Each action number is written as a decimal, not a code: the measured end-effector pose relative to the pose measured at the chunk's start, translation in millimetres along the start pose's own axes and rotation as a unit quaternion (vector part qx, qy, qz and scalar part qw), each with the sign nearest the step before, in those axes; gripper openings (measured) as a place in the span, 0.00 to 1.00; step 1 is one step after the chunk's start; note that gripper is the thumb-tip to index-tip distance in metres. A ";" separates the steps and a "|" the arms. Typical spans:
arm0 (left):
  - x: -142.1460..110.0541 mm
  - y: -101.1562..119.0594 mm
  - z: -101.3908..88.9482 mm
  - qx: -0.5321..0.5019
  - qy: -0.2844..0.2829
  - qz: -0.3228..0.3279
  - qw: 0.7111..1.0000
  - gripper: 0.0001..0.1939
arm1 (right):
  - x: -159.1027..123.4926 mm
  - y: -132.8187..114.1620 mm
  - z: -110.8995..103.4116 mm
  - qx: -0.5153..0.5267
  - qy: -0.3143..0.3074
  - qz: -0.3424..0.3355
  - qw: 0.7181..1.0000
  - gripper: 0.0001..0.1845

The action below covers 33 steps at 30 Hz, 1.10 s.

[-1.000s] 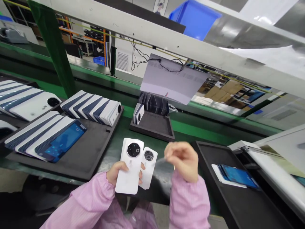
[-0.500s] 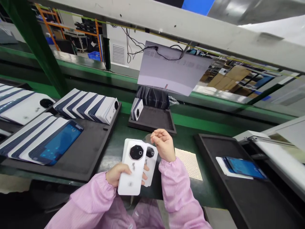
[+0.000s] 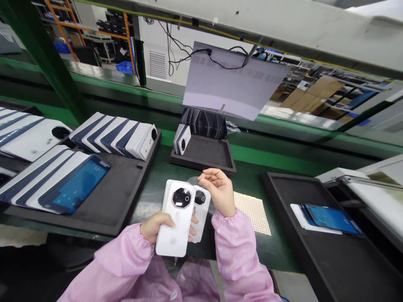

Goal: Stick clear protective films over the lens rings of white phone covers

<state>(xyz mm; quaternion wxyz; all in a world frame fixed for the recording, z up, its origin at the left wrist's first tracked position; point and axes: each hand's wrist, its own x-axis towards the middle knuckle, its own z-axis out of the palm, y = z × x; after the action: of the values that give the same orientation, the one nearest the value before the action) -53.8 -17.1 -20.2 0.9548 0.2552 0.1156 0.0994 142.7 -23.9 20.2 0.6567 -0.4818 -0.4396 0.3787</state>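
Note:
My left hand (image 3: pixel 157 226) is closed around a small stack of white phone back panels (image 3: pixel 172 228), thumb on the front one and fingertips showing past its right edge. The front panel has a dark octagonal camera area at its top. Another white panel (image 3: pixel 201 216) is fanned out behind it to the right, partly covered. Just above the panels' top right corner, my right hand (image 3: pixel 218 188) pinches thumb and forefinger together on the edge of a clear film (image 3: pixel 193 180). How far the film reaches behind the panels is hidden.
A dark tray (image 3: pixel 122 209) at left carries rows of white and blue panels. Behind my hands stands a smaller black tray (image 3: pixel 208 153) with panels. A dotted sticker sheet (image 3: pixel 252 213) lies right, beside another tray (image 3: pixel 333 256) holding blue-faced pieces (image 3: pixel 333 218). A monitor (image 3: pixel 233 79) hangs above.
The camera view has shifted a little, so the surroundings sit higher. My left hand keeps its grip on the panels. My right hand stays pinched by their top corner, turned slightly.

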 end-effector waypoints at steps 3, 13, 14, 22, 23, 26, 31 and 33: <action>0.3 -0.5 0.8 0.001 -0.002 0.005 1.000 0.27 | 0.3 1.6 -0.5 0.001 0.006 -0.007 1.000 0.10; 0.1 2.5 3.7 0.000 -0.007 -0.008 1.000 0.28 | 1.4 1.1 2.4 0.013 0.036 -0.033 0.999 0.09; 0.2 2.4 3.7 0.000 -0.007 -0.006 1.000 0.27 | -0.1 0.4 3.6 0.002 0.019 -0.031 0.999 0.09; 0.4 -7.0 -14.2 0.006 0.001 -0.002 1.000 0.29 | -9.8 1.5 8.4 -0.097 -0.118 -0.053 0.987 0.07; 0.3 -8.2 -16.7 0.007 0.003 -0.002 1.000 0.30 | -9.8 1.0 8.4 -0.108 -0.121 -0.057 0.985 0.07; 0.1 -10.5 -20.8 0.008 0.010 -0.001 1.000 0.29 | -9.4 -1.5 8.4 -0.123 -0.130 -0.063 0.982 0.07; 0.1 -10.3 -19.8 0.012 0.019 -0.003 1.000 0.29 | -9.8 -3.5 9.3 -0.137 -0.135 -0.062 0.979 0.06; 0.0 -9.0 -18.3 0.017 0.020 -0.009 1.000 0.30 | -10.2 -3.9 9.8 -0.140 -0.138 -0.063 0.978 0.06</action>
<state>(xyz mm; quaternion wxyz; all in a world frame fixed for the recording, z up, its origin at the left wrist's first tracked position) -57.5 -16.3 -40.3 0.9488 0.2678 0.1386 0.0935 130.4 -31.3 23.3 0.5384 -0.4831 -0.6042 0.3342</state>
